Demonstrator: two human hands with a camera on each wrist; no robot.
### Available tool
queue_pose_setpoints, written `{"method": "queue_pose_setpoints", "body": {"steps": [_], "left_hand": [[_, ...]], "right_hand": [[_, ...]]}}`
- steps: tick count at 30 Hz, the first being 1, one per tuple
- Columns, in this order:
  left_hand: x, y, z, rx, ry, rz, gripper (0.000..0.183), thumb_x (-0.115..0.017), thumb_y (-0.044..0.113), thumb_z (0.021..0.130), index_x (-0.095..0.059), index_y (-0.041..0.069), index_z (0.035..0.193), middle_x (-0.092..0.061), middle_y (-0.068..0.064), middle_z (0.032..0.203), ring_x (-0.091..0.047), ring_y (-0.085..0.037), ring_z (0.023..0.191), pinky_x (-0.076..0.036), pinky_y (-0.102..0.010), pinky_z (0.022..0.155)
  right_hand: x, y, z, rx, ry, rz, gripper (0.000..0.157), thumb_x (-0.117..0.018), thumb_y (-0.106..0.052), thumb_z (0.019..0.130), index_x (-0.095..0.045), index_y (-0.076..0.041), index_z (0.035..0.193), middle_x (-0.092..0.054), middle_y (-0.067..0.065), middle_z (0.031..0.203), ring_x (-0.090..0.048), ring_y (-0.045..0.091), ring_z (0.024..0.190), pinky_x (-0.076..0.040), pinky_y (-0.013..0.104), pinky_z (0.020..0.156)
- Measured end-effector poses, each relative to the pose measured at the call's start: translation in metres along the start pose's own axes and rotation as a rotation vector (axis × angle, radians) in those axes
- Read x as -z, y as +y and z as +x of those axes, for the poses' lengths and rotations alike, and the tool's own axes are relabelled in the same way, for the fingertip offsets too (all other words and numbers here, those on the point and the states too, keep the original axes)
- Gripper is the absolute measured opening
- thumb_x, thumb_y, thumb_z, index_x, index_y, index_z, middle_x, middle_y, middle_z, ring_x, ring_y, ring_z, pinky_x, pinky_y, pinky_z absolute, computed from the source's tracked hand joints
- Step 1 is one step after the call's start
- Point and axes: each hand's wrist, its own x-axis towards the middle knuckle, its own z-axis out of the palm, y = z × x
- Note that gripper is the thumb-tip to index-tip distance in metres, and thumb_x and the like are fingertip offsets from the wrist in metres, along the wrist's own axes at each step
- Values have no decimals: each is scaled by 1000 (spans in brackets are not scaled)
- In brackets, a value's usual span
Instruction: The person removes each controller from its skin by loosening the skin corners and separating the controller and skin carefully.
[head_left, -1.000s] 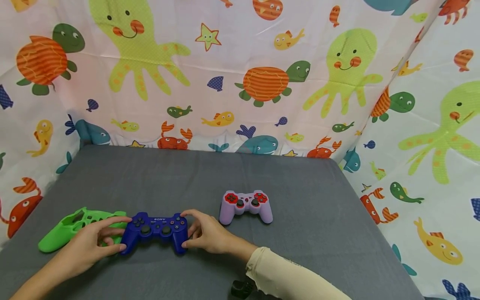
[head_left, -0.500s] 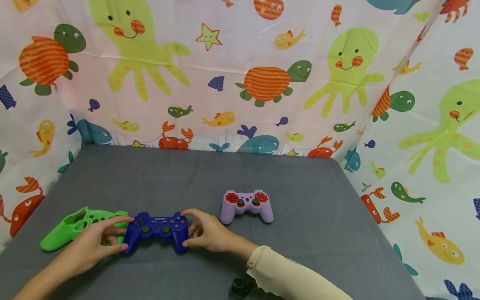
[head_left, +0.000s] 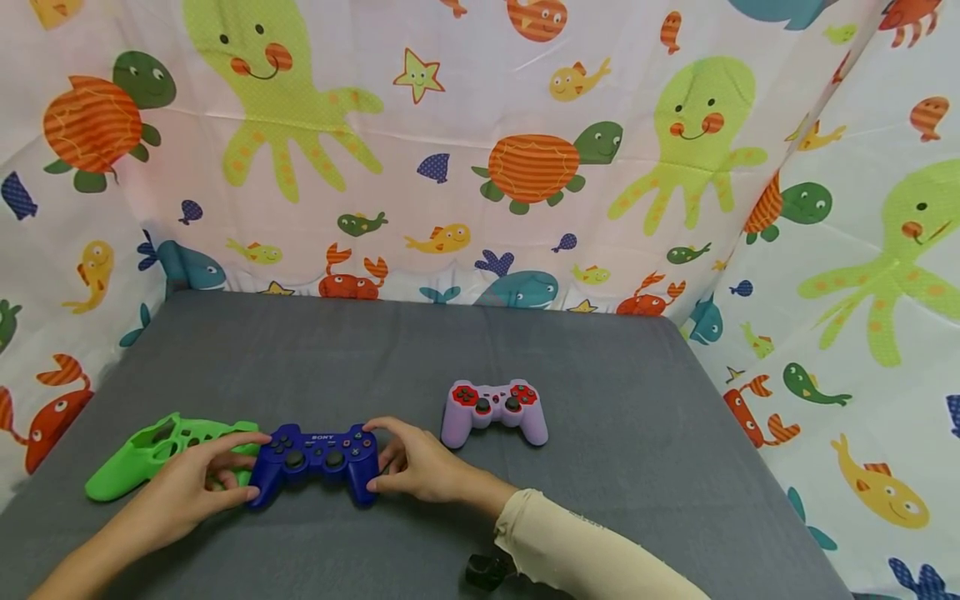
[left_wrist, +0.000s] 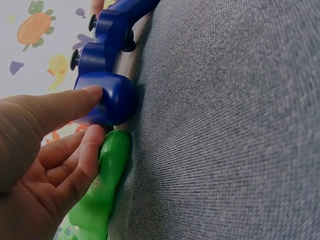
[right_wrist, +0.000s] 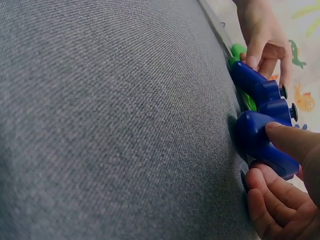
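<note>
A blue game controller marked SONY lies face up on the grey cloth, held at both ends. My left hand grips its left end, with the thumb against the handle's near side and the index finger at the top corner. At the opposite end, my right hand pinches the controller in the same way between thumb and index finger. Just left of it, partly behind my left hand, lies a green controller cover with cut-out holes. The controller's underside is hidden.
A lilac controller with red button areas rests behind my right hand. Grey cloth covers the table. A sea-animal curtain hangs along the back and sides. A small black object sits beside the cream sleeve.
Both hands keep their hold on the blue controller. The whole head view shifts very slightly; no thing visibly moves on the table.
</note>
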Motion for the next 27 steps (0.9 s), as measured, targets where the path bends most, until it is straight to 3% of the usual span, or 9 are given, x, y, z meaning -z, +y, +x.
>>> {"method": "queue_pose_setpoints", "body": {"steps": [11, 18, 25, 27], "left_hand": [[2, -3, 1, -33, -27, 1, 67, -81, 19, 85, -54, 0, 144, -73, -18, 115, -62, 0, 70, -51, -24, 61], [1, -4, -1, -21, -9, 33, 65, -81, 18, 84, -56, 2, 142, -74, -15, 115, -61, 2, 70, -52, -24, 62], [3, 1, -1, 31, -13, 72, 59, -78, 23, 88, -59, 4, 140, -69, 1, 82, -59, -1, 65, -48, -24, 57], [4, 2, 0, 40, -5, 83, 56, -76, 27, 91, -60, 4, 139, -73, -3, 90, -60, -1, 66, -47, -24, 57]], "right_hand": [[1, 2, -2, 7, -10, -10, 67, -79, -16, 89, -46, -21, 147, -71, 4, 99, -63, -1, 75, -53, 18, 68], [0, 1, -3, 13, -17, -18, 67, -78, -17, 90, -44, -19, 148, -71, 3, 100, -63, -2, 76, -53, 17, 69], [0, 2, -5, 22, -9, -12, 56, -71, -21, 96, -46, -17, 146, -72, 2, 100, -63, -4, 78, -53, 17, 70], [1, 2, -4, 23, -5, -9, 54, -70, -21, 97, -47, -17, 146, -73, 2, 100, -64, -4, 79, -53, 17, 71]]}}
